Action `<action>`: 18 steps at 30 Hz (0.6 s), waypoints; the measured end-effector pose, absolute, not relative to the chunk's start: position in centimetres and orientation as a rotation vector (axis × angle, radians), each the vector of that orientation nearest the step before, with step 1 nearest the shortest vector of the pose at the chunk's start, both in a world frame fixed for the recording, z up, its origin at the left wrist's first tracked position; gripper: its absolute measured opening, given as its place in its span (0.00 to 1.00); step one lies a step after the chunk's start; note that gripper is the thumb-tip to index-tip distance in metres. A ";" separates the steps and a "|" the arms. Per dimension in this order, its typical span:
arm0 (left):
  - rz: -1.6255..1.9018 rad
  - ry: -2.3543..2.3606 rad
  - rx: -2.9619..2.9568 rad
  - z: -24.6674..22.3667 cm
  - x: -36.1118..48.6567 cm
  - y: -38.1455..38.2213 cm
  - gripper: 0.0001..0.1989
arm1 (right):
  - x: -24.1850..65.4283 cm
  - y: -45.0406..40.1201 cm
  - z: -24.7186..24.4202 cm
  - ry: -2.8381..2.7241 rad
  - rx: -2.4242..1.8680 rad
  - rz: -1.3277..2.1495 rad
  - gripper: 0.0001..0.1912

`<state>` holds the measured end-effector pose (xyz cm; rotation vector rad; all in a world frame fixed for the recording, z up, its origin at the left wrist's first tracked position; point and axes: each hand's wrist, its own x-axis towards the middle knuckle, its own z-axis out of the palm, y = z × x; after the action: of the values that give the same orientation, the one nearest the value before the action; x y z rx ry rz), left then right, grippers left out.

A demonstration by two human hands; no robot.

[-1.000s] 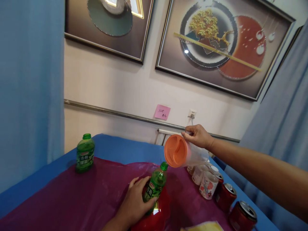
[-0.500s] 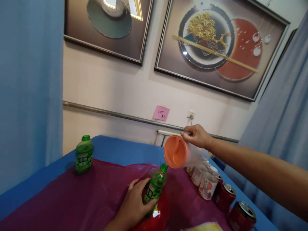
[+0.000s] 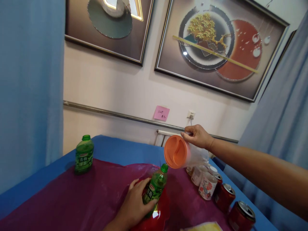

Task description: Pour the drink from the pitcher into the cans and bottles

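Note:
My left hand point(image 3: 134, 202) is wrapped round a green plastic bottle point(image 3: 156, 185), uncapped and leaning to the right over a shiny red basin point(image 3: 163, 208). With my right hand point(image 3: 198, 134) I grip the handle of a clear pitcher point(image 3: 196, 155) that has an orange lid point(image 3: 176, 151). The pitcher lies nearly on its side, its lid facing left. Its rim is just above the bottle's mouth, and a thin trace of liquid seems to show between them. Most of the basin is hidden behind my left hand and the bottle.
Another green bottle point(image 3: 84, 154) stands at the left on the purple sheet point(image 3: 96, 192). Along the right edge are several glass jars point(image 3: 207, 184) and red cans point(image 3: 242, 216). Something yellow point(image 3: 204, 226) lies at the front. Behind the blue-covered table point(image 3: 115, 146) runs a metal rail point(image 3: 115, 114).
Almost nothing differs. Both hands, the bottle and the tilted pitcher keep their places, with only a very slight shift of the view.

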<state>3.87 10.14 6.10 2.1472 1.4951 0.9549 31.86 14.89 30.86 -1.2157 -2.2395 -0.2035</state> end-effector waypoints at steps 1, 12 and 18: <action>0.955 1.495 2.145 6.1 3.9 10.2 0.35 | 31.8 14.8 30.9 -2.241 -1.221 -0.200 0.22; 0.983 1.479 2.160 6.0 3.8 10.2 0.34 | 31.8 14.7 31.2 -2.257 -1.245 -0.209 0.21; 1.023 1.445 2.162 6.0 3.8 10.2 0.34 | 31.5 14.6 31.3 -2.269 -1.229 -0.198 0.22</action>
<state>3.76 10.25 5.96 2.1620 1.4447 1.0228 31.52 14.65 31.26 -1.2287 -2.2689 -0.1980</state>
